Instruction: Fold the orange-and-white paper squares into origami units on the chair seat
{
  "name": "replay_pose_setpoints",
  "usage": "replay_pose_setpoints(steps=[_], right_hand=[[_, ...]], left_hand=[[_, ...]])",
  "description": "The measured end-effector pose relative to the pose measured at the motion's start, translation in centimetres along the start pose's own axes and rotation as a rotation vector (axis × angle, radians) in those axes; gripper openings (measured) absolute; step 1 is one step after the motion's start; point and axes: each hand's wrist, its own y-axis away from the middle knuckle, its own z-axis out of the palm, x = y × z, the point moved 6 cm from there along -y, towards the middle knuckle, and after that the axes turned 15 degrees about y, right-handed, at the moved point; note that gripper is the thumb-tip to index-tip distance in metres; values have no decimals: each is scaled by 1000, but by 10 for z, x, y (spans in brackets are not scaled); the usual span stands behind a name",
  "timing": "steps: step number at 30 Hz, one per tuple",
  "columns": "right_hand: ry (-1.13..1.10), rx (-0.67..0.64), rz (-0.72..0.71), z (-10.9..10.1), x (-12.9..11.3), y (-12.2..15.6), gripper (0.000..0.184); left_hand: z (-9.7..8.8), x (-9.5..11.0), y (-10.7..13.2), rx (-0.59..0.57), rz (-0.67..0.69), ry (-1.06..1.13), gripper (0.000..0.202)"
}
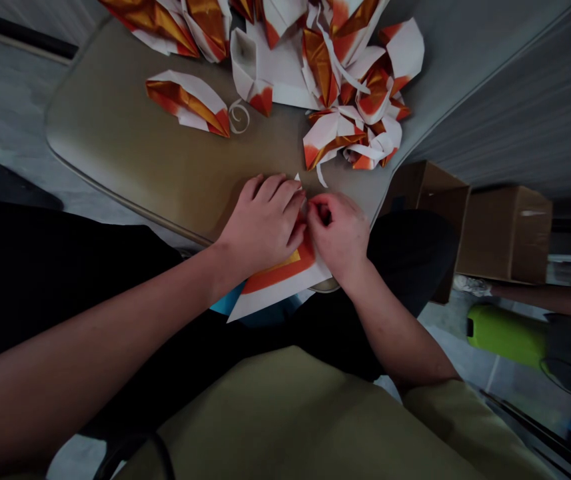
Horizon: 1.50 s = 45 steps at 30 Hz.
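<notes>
A sheet of white joss paper [285, 283] with an orange-red patch and a gold centre lies at the near edge of a chair seat, one corner reaching over the edge. My left hand [265, 220] is bent over the sheet, its fingers and thumb gripping the paper near the upper fold. Close beside it, my right hand [340, 230] is closed in a pinch at the paper's right edge. Both hands hide the pinched part. A folded paper ingot [188, 100] rests farther off on the seat, beside a curled white paper strip [239, 117].
Several more folded ingots [350, 133] are heaped at the far right of the chair seat [115, 140], around a stack of white paper [285, 73]. Cardboard boxes [508, 233] stand on the floor to the right. Another person's arm [550, 298] and a green object [508, 333] are beyond.
</notes>
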Motion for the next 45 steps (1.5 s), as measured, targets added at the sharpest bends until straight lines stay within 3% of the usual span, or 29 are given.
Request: replay_pose_setpoints(steps=[5, 45], right_hand=[[-9, -24, -12, -1, -1, 0, 12], [-37, -58, 6, -7, 4, 6, 9]], left_hand=[[0, 0, 0, -5, 5, -11, 46], [0, 0, 1, 3, 8, -2, 47]])
